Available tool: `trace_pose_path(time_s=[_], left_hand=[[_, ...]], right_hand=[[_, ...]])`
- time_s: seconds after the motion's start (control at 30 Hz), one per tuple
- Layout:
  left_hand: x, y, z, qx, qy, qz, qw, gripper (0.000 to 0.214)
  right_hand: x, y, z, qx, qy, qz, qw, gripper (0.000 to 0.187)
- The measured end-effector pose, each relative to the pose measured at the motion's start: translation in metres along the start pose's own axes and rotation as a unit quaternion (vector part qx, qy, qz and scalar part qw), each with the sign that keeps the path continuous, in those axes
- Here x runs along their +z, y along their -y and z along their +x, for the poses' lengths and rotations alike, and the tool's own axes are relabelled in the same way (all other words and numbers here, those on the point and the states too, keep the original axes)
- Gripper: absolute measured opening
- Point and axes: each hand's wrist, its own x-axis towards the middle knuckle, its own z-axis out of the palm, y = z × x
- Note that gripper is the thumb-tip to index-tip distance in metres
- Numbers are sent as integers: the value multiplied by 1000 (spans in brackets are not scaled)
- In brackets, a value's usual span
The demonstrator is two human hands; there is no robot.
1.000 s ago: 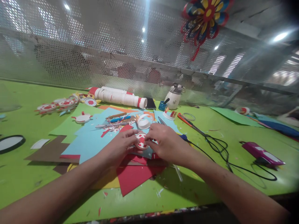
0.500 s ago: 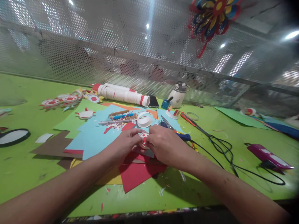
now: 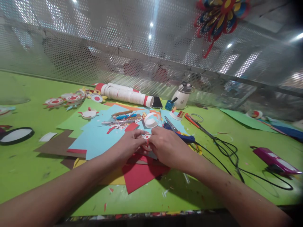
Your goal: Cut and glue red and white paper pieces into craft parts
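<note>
Both of my hands meet over a pile of coloured paper sheets (image 3: 99, 138) on the green table (image 3: 28, 164). My left hand (image 3: 129, 146) and my right hand (image 3: 167, 145) pinch a small round white and red paper piece (image 3: 146, 138) between their fingertips. Most of the piece is covered by the fingers. Blue-handled scissors (image 3: 177, 132) lie just behind my right hand. A white paper ring (image 3: 151, 120) stands on the blue sheet beyond the hands.
A roll of white cups (image 3: 125, 94), a white glue bottle (image 3: 182, 96) and a small blue pot (image 3: 169, 105) stand at the back. Finished red and white discs (image 3: 63, 100) lie far left. A purple glue gun (image 3: 272, 157) with black cable (image 3: 224, 148) is right. A perforated metal screen (image 3: 71, 53) backs the table.
The view has drifted so everything sits slightly further right and lower. My hands have closed tighter around the small piece, hiding more of it.
</note>
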Motion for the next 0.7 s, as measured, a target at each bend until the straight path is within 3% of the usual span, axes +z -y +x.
trace_pose_path(time_s=[0.33, 0.7], left_hand=[[6, -6, -4, -10, -15, 7, 1000, 13], [0, 1, 1, 12, -8, 30, 999, 12]], right_hand=[[-2, 2, 2, 33, 34, -5, 999, 21], [4, 9, 2, 37, 2, -5, 999, 18]])
